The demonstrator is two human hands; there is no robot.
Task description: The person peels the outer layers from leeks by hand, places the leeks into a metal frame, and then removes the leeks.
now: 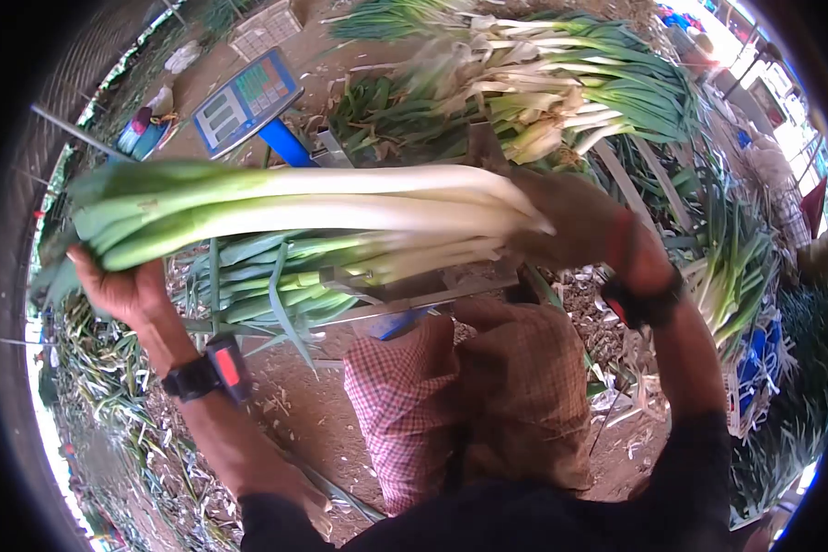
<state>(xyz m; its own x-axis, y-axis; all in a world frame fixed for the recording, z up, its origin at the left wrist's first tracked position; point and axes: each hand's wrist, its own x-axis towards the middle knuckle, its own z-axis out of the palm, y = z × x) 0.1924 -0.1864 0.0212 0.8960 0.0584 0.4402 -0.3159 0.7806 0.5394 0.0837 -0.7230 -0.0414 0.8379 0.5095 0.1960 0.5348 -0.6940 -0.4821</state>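
Observation:
A bunch of thick leeks (340, 198) is held sideways across the view, green leaves to the left and white stems to the right. My left hand (129, 290) is closed around the leafy end from below. At the white root end, my right hand (570, 216) grips the stems; it is blurred and its fingers are partly hidden. Underneath lie more leeks (276, 276) on a metal-framed scale platform (414, 302). The scale's blue display unit (248, 101) stands behind the held bunch, on a blue post (285, 143).
A large heap of leeks (616, 87) lies at the back right. More leeks (727, 267) rest farther right. Leaf scraps (138, 405) litter the ground on the left. A pale crate (265, 32) stands at the back. My knees, in checked cloth (400, 405), are close to the platform.

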